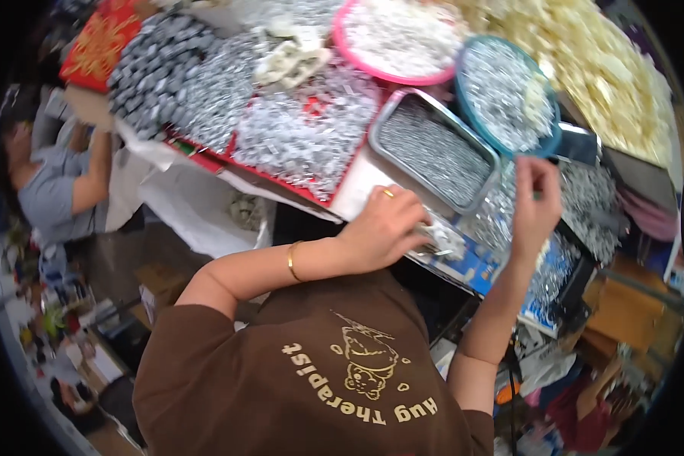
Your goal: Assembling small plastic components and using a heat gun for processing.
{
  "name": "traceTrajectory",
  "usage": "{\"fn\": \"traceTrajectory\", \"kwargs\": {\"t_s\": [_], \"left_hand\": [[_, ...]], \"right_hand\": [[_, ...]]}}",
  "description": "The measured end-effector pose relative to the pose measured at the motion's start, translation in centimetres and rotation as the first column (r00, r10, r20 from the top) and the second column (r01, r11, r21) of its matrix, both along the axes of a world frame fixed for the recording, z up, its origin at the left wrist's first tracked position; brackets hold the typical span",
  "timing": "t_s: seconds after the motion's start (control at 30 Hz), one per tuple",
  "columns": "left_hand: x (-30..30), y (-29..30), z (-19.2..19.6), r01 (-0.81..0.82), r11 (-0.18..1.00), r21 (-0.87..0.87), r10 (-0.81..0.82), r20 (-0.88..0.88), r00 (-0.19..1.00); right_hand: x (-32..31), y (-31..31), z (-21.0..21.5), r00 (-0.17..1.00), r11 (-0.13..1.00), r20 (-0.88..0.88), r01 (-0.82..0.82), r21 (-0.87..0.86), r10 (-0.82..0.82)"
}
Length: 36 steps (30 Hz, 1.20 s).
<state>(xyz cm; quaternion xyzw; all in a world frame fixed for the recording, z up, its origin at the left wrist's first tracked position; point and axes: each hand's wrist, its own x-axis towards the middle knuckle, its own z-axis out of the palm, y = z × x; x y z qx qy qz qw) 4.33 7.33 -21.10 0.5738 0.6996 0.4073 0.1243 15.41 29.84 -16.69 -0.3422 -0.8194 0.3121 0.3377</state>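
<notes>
Brown shirt point(311, 380) nearest; sorting small metal parts.
Left hand point(384, 228) closed on white clip point(442, 239); right hand point(536, 201) pinched, contents unclear, just below blue bowl point(509, 95). Next probably: careful placement.

The left hand point(384, 228) curls over a small pale part point(441, 242) at the near edge of the bench point(357, 190), and its fingertips are tucked out of sight beneath the knuckles. Whether that grip is closed on the part cannot be told. The right hand point(536, 209) shows only its back, fingers blurred, and anything pinched there is hidden. The silvery pieces point(304, 137) heaped across the bench are too small and smeared to make out singly. The pink bowl point(395, 38) is cut off by the top edge. A person point(57, 182) at the far left is half lost in the dark rim.
</notes>
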Motion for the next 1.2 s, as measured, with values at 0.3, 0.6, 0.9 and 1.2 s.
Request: {"fn": "traceTrajectory", "kwargs": {"t_s": [0.3, 0.6, 0.9, 1.2], "left_hand": [[-13.5, -8.2, 2.0, -0.741, 0.647, 0.178, 0.752, -0.312, 0.581], [-21.9, -18.8, -2.7, -0.953, 0.291, 0.084, 0.887, -0.398, 0.235], [-21.1, -14.8, -1.9, -0.951, 0.283, 0.124, 0.806, -0.568, 0.166], [-22.0, -14.5, -0.8, -0.901, 0.376, 0.215, 0.683, -0.722, 0.112]], "right_hand": [[-5.1, 11.0, -4.0, 0.771, 0.831, 0.498, 0.073, 0.551, -0.398], [-2.9, 7.2, -3.0, 0.992, 0.998, -0.103, -0.065, 0.022, 0.067], [3.0, -2.0, -1.3, 0.927, 0.843, -0.374, -0.219, -0.491, 0.023], [8.2, -4.8, -2.4, 0.911, 0.687, -0.408, -0.257, -0.680, -0.063]]}}
